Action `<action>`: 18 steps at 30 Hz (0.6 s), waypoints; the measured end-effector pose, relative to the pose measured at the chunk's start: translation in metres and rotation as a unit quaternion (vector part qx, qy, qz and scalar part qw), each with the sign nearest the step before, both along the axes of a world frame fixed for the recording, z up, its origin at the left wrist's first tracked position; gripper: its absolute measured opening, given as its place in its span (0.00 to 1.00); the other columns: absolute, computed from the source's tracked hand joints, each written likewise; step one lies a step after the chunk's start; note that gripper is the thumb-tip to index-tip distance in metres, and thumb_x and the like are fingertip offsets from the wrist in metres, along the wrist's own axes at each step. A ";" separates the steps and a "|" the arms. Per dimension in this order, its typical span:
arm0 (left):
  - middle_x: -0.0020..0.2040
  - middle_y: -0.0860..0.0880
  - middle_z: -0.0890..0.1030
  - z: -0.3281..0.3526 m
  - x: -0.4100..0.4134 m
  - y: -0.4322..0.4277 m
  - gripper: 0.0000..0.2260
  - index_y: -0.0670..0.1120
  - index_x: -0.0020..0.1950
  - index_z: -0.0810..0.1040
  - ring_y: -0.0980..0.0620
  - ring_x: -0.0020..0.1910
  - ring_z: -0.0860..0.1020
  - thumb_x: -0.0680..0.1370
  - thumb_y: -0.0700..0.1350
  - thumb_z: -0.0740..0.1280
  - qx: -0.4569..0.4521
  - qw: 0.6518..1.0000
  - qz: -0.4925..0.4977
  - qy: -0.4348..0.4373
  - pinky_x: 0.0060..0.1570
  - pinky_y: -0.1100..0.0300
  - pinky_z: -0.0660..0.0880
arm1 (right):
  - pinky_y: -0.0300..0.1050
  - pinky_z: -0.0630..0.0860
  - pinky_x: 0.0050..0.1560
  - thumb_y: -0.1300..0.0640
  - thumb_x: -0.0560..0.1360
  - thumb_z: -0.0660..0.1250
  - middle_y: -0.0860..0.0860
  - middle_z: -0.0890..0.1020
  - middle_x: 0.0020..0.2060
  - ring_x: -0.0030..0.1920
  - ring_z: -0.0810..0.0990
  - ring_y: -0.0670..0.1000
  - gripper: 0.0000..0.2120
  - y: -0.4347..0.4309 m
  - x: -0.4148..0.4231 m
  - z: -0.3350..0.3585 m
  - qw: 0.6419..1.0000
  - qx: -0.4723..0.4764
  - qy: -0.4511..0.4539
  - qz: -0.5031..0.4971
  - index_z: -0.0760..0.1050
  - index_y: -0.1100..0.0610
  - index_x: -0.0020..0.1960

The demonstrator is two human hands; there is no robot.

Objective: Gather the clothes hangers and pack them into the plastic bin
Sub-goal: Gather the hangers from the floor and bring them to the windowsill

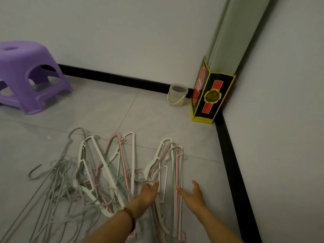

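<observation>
Two hands (149,192) (193,195), rightmost hanger bundle (173,163) between them

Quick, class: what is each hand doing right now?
Left hand: open, touching the hangers.
Right hand: open, holding nothing.

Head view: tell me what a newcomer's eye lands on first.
The sprawl of white, pink and grey-green clothes hangers across the floor tiles, left hand and right hand reaching at its right end. Then the purple plastic stool far left and the black-red-yellow box in the corner.
</observation>
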State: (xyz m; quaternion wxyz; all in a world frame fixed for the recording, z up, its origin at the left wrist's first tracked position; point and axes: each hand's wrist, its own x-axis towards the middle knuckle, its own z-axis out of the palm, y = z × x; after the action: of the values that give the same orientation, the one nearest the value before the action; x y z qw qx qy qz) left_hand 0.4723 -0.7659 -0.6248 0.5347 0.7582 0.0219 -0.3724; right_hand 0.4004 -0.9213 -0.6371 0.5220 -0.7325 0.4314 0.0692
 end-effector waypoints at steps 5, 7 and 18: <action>0.77 0.44 0.56 -0.019 -0.007 -0.010 0.33 0.41 0.77 0.51 0.44 0.75 0.57 0.79 0.57 0.57 0.050 0.997 0.048 0.027 0.74 0.50 0.57 | 0.47 0.70 0.62 0.43 0.68 0.73 0.60 0.70 0.67 0.65 0.72 0.59 0.41 0.020 0.002 -0.024 0.994 0.067 0.055 -0.063 0.62 0.65 0.71; 0.76 0.42 0.57 -0.017 -0.009 -0.011 0.30 0.40 0.76 0.54 0.43 0.74 0.59 0.80 0.55 0.56 0.094 0.995 0.039 0.009 0.73 0.51 0.59 | 0.46 0.75 0.57 0.43 0.63 0.76 0.60 0.77 0.61 0.58 0.78 0.58 0.43 0.032 0.005 -0.028 0.990 0.113 0.045 -0.073 0.66 0.66 0.67; 0.67 0.44 0.72 -0.006 -0.017 0.006 0.19 0.43 0.68 0.68 0.48 0.61 0.73 0.82 0.51 0.54 -0.016 1.000 -0.013 -0.003 0.60 0.59 0.68 | 0.36 0.62 0.20 0.53 0.76 0.66 0.51 0.69 0.22 0.19 0.64 0.46 0.16 0.019 -0.017 -0.003 0.961 0.164 -0.096 -0.201 0.68 0.57 0.32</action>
State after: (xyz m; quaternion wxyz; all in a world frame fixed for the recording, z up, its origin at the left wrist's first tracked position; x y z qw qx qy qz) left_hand 0.4552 -0.7595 -0.6310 0.5422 0.7506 0.0041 -0.3775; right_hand 0.3835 -0.9024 -0.6402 0.6771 -0.5383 0.5003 -0.0380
